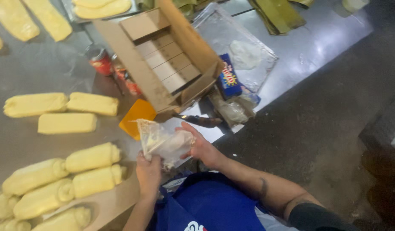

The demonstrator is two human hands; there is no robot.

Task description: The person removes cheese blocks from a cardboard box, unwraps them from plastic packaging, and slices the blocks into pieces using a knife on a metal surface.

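Plastic bag [163, 142], clear and crumpled, sits between both hands just above the near edge of the bench [56, 68]. Left hand [149, 173] grips it from below, fingers closed on the bag's lower end. Right hand [201, 147] holds its right side, fingers [186, 128] curled over the top and pressed against the plastic. Something pale shows inside the bag, but what it is cannot be told.

Just beyond the bag an orange scraper [137, 117] lies flat, and an open cardboard box [167, 60] stands behind that, tilted, toward the middle of the bench. A blue packet [228, 78] leans at the box's right side, near a metal tray [244, 47]. Rolled yellow dough pieces [69, 171] are lined up along the left part of the bench, well apart from the hands.
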